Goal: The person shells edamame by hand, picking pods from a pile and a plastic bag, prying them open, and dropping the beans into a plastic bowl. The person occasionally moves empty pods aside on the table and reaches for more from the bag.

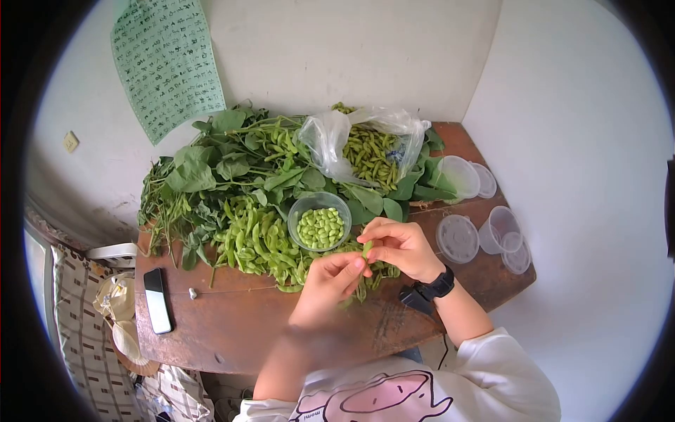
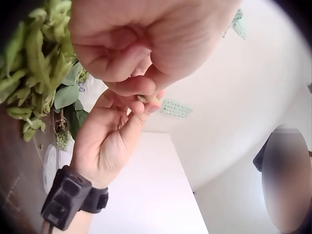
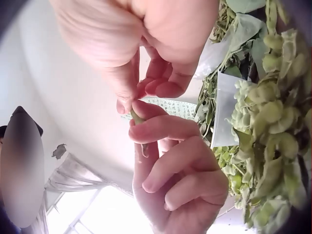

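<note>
My two hands meet in front of a clear round bowl [image 1: 291,228] that holds shelled green soybeans [image 1: 320,226]. Between them is one green edamame pod [image 3: 137,117]. The left hand [image 1: 328,283] pinches the pod's lower end between thumb and index finger, its other fingers loosely curled. From the other side, the right hand [image 1: 406,249] pinches the upper end with thumb and fingertips. In the left wrist view the fingers cover most of the pod. A heap of loose edamame pods [image 1: 254,239] lies left of the bowl and reaches under the hands.
Leafy soybean stalks [image 1: 204,169] cover the back of the wooden table [image 1: 211,337]. A plastic bag [image 1: 325,144] with more pods lies among them. Clear tubs [image 1: 498,228] and lids [image 1: 457,239] stand at right. A phone [image 1: 157,301] and a small white object [image 1: 193,293] lie at left.
</note>
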`<action>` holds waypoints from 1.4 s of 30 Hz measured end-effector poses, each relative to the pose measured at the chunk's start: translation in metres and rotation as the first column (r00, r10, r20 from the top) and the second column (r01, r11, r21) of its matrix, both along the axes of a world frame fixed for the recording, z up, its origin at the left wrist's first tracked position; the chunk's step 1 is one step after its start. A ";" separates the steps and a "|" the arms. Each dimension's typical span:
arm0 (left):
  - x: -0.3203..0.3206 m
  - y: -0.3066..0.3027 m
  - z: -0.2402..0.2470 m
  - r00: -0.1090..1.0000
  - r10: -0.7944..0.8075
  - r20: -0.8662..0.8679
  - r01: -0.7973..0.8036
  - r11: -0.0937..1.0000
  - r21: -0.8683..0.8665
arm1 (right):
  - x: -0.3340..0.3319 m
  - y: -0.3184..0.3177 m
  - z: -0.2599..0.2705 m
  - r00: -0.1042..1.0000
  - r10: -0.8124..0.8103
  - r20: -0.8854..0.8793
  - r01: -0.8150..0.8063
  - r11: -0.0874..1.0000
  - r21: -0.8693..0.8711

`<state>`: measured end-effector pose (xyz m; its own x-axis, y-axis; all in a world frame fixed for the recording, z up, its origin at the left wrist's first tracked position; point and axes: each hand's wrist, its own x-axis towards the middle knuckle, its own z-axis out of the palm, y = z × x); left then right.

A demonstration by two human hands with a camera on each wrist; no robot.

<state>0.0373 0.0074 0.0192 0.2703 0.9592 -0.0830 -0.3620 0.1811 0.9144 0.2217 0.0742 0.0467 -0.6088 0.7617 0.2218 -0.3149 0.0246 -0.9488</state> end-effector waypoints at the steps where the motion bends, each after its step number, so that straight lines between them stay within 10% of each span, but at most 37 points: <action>1: 0.000 0.000 0.000 1.000 0.000 -0.001 0.000 1.000 -0.006 | 0.000 0.000 -0.002 1.000 -0.018 -0.004 0.018 1.000 0.024; 22: 0.000 0.002 -0.005 0.992 -0.095 0.079 0.103 0.989 -0.102 | 0.006 0.002 -0.017 0.998 0.047 0.047 -0.048 0.999 0.016; 42: 0.011 0.001 0.009 0.947 0.260 -0.189 -0.257 0.966 0.040 | -0.009 0.000 -0.026 0.995 -0.076 -0.071 0.080 0.995 0.051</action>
